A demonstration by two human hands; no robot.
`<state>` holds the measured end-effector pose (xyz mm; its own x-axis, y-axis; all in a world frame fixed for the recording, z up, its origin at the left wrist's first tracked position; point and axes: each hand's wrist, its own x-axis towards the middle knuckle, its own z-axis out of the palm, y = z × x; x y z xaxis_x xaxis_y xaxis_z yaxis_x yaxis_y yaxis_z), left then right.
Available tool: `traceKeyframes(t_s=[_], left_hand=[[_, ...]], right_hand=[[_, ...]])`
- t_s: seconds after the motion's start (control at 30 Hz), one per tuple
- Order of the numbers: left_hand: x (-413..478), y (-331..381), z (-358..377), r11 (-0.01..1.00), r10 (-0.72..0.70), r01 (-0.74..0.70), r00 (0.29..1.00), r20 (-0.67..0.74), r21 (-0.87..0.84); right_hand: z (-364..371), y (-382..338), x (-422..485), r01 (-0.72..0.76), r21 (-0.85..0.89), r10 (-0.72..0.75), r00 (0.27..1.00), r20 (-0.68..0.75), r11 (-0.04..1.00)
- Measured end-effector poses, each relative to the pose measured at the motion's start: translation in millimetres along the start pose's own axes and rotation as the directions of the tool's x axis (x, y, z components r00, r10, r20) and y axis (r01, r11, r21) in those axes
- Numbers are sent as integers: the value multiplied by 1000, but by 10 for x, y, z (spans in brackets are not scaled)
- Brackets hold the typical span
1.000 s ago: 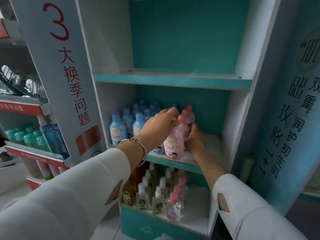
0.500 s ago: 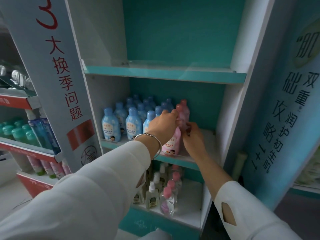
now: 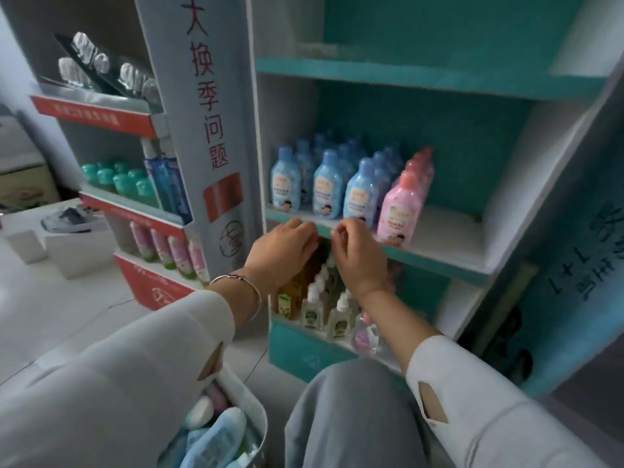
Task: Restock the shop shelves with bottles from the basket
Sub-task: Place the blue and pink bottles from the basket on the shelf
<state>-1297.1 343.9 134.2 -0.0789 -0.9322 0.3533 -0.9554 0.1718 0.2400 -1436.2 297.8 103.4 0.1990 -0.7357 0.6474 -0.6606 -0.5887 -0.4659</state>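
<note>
A row of pink bottles (image 3: pixel 400 211) stands on the teal middle shelf (image 3: pixel 445 238), right of several blue bottles (image 3: pixel 326 190). My left hand (image 3: pixel 283 251) and my right hand (image 3: pixel 359 255) hover side by side just below that shelf's front edge, fingers loosely curled, holding nothing. At the bottom of the view the white basket (image 3: pixel 251 398) sits by my knee, with blue and pale bottles (image 3: pixel 219 437) inside. My left sleeve hides part of the basket.
The lower shelf holds small pump bottles (image 3: pixel 312 309) and amber ones, partly behind my hands. The upper shelf (image 3: pixel 405 76) is bare. A red-edged rack (image 3: pixel 135 214) with green and pink bottles stands left. The middle shelf's right half is bare.
Both hands let go of the pink bottle, which now stands on the middle shelf, and dropped below its front edge. The view lowered, bringing the basket and my knee into sight.
</note>
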Motion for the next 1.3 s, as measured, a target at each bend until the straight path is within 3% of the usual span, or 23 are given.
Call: traceKeyframes(t_s=[0.07,0.17,0.23,0.27,0.4,0.53,0.73,0.9,0.97,1.1,1.2,1.3], left_hand=[[-292,-362,28,998,-57,54,996,69,45],[-703,-947,126,977,-200,177,957,212,119],[-958,-1313,248,953,-295,257,908,298,159],[-1078,-1480,324,942,-331,292,885,327,165],[-1435,-2013,741,887,-461,415,772,438,202],[-1692,-2375,1198,825,-540,541,664,517,167],[-2152,-2891,1773,751,-604,630,538,588,196],[-2340,-3022,2133,732,-620,647,503,602,213],[-2318,-2989,2239,744,-607,635,514,606,207],[-2197,-2889,2406,889,-441,424,691,573,174],[-2138,-2824,2532,941,-331,291,695,638,170],[-2130,-2794,2618,924,-365,340,653,664,173]], right_hand=[[333,-207,-86,-12,-16,16,937,349,1000],[849,-535,-206,-39,-48,61,617,785,998],[1189,-724,-343,-51,-55,70,399,914,997],[1353,-793,-423,-45,-58,69,326,943,997],[2083,-895,-716,96,-81,63,177,982,992],[2842,-819,-1101,142,-118,104,100,990,983],[3591,-508,-1754,57,-309,308,29,951,949],[3861,-342,-2106,-165,-431,436,-2,900,887],[3992,-310,-2260,-276,-505,525,-2,851,818],[4141,-302,-2400,-405,-530,586,18,810,745],[4212,-285,-2392,-465,-560,624,-20,781,685],[4241,-241,-2429,-560,-482,585,7,811,674]])
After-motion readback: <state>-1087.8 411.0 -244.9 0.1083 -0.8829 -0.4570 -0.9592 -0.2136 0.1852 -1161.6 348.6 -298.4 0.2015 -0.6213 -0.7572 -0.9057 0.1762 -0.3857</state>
